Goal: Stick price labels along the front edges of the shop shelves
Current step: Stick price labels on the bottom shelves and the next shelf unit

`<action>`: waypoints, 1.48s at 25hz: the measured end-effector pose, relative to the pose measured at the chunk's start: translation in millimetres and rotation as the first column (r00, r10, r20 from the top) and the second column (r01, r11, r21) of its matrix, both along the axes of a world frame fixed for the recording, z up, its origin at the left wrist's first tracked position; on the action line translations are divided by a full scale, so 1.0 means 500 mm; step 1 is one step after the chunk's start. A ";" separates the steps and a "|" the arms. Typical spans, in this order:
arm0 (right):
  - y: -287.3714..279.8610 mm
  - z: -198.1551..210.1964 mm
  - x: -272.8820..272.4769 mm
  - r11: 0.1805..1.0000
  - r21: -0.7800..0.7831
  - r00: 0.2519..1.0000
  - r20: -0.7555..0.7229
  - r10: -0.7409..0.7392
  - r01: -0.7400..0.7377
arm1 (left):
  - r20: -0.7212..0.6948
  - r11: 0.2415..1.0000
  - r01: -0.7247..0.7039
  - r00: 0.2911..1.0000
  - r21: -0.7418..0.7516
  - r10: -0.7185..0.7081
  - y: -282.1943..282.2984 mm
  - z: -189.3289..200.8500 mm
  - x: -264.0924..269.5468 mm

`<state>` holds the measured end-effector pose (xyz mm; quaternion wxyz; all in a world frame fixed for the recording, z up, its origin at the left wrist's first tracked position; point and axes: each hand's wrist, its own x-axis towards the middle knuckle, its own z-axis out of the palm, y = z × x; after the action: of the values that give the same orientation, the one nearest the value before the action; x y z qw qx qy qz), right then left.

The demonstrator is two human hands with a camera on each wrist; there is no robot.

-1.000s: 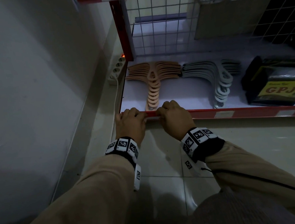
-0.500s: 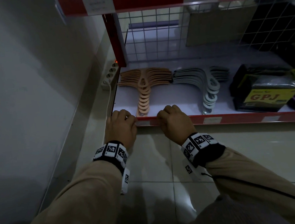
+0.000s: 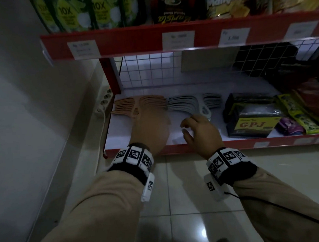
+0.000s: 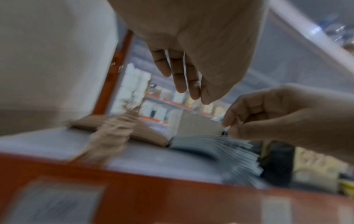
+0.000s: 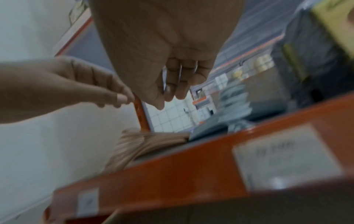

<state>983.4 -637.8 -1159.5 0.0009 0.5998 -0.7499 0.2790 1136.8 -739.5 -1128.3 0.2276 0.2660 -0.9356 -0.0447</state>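
Two hands: above the red metal bottom shelf edge (image 3: 234, 145).
Left hand (image 3: 152, 133): fingers straight, loose, holding nothing.
Right hand (image 3: 200, 130): fingers curled; grip unclear.

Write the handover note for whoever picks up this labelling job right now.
Left hand: open, holds nothing, hovers over the bottom shelf edge.
Right hand: fingers curled, beside the left. It may pinch a small white slip, but it is too blurred to tell.
Done: four price labels sit on the upper shelf edge. The bottom edge has a left-end label and more labels further right.
Left: no spare labels are in view. Check both edges beyond the right of the frame for gaps.
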 end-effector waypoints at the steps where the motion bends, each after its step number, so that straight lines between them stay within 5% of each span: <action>1: 0.006 0.019 -0.014 0.998 -0.050 0.999 -0.020 -0.029 0.028 | -0.045 0.998 0.041 0.998 -0.049 -0.043 0.003 0.023 -0.018; 8: 0.050 0.170 -0.070 0.985 -0.164 0.971 -0.224 -0.087 0.051 | -0.194 0.950 0.212 0.946 -0.230 -0.258 0.012 0.181 -0.087; 17: 0.107 0.340 -0.117 0.934 -0.248 0.871 -0.358 -0.335 0.257 | -0.315 0.860 0.333 0.829 -0.387 -0.462 0.017 0.320 -0.147; 28: 0.183 0.378 -0.249 0.736 -0.482 0.731 -0.250 -0.635 0.475 | -0.253 0.891 0.275 0.891 -0.361 -0.377 0.065 0.359 -0.240; 37: 0.206 0.347 -0.384 0.793 -0.586 0.796 -0.395 -0.459 0.167 | -0.253 0.910 0.049 0.953 -0.412 -0.166 0.160 0.346 -0.369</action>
<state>791.3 -534.7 -985.8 0.4136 0.4901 -0.7083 0.2951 952.1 -659.5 -955.5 0.4056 0.1522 -0.8960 0.0978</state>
